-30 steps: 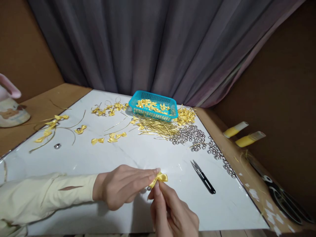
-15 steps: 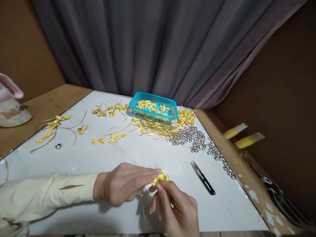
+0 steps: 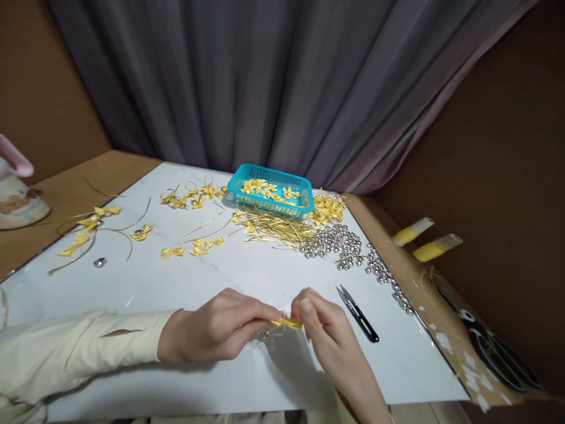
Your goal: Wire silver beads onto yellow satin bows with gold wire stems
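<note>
Between my two hands is a small yellow ribbon bow (image 3: 286,323), seen nearly edge-on. My left hand (image 3: 223,325) comes from the left with its fingers pinched on the bow's left end. My right hand (image 3: 325,321) is curled at the bow's right end, fingers closed on it; its fingertips are partly hidden. A thin, needle-like upright line (image 3: 284,306) stands at the middle of the bow. Under my left fingertips a small silvery piece (image 3: 265,333) shows. Black thread snips (image 3: 359,315) lie right of my right hand.
Behind the hands are a turquoise basket (image 3: 270,207) of yellow bows, gold cords (image 3: 278,228) and a pile of silver bead-like pieces (image 3: 335,240). Finished-looking bows with cords (image 3: 90,224) lie left. Large scissors (image 3: 494,353) and two yellow-filled tubes (image 3: 436,247) are at the right edge.
My right hand has turned and shifted up and right, from below the bow to its right end. The bow has tipped from face-on to nearly edge-on. The view has shifted slightly.
</note>
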Available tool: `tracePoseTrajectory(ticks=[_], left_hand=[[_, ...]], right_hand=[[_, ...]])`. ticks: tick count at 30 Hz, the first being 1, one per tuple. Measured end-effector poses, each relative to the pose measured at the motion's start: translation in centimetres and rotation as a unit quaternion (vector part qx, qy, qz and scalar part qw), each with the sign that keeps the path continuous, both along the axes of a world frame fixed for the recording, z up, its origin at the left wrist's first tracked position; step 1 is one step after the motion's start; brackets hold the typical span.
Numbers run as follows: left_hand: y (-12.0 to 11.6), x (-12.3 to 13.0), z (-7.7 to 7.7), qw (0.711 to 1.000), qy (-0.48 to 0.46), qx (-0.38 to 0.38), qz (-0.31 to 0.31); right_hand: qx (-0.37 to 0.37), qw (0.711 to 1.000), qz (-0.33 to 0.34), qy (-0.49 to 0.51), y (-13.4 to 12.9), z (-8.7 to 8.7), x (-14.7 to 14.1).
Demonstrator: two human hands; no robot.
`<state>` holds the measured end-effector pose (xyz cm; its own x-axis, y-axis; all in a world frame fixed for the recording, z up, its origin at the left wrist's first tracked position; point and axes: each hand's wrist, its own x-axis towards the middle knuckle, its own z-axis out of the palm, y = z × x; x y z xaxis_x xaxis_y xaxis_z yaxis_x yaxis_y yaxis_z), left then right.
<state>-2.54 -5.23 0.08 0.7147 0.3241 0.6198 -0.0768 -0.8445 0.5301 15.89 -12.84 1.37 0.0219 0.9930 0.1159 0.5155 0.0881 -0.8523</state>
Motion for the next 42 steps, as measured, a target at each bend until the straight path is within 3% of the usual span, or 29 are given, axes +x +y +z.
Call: tracePoseTrajectory(ticks=[4, 8, 13, 19, 25, 28, 35, 42], left_hand=[[-0.2, -0.1, 0.1, 1.000, -0.001, 0.012, -0.022], [-0.5, -0.3, 0.6, 0.999, 0.010, 0.003, -0.030], [-0.6, -0.5, 1.1, 1.000, 0.011, -0.014, -0.026], [-0.3, -0.3, 1.4, 1.000, 0.002, -0.020, -0.001], [-0.4, 0.1, 1.5, 0.998, -0.020, -0.052, 0.017], [-0.5, 0.1, 1.5, 0.998, -0.028, -0.059, 0.012], [-0.5, 0.1, 1.3, 0.998, -0.039, -0.049, 0.029], [0.0, 0.3, 0.6, 0.997, -0.041, -0.008, 0.062]], right_hand=[[-0.086, 0.991, 0.084, 0.065, 1.0, 0.0, -1.2], [-0.129, 0.973, 0.116, 0.154, 1.2, 0.1, -1.5], [-0.118, 0.953, 0.082, 0.268, 1.1, -0.4, -1.5], [-0.100, 0.945, 0.016, 0.310, 1.6, -0.3, -1.5], [-0.214, 0.884, -0.004, 0.417, 1.8, -0.8, -2.0], [-0.234, 0.869, 0.005, 0.436, 1.6, -1.0, -2.2], [-0.195, 0.860, -0.004, 0.471, 1.6, -0.8, -2.5], [-0.244, 0.832, -0.017, 0.499, 2.7, -0.8, -2.5]])
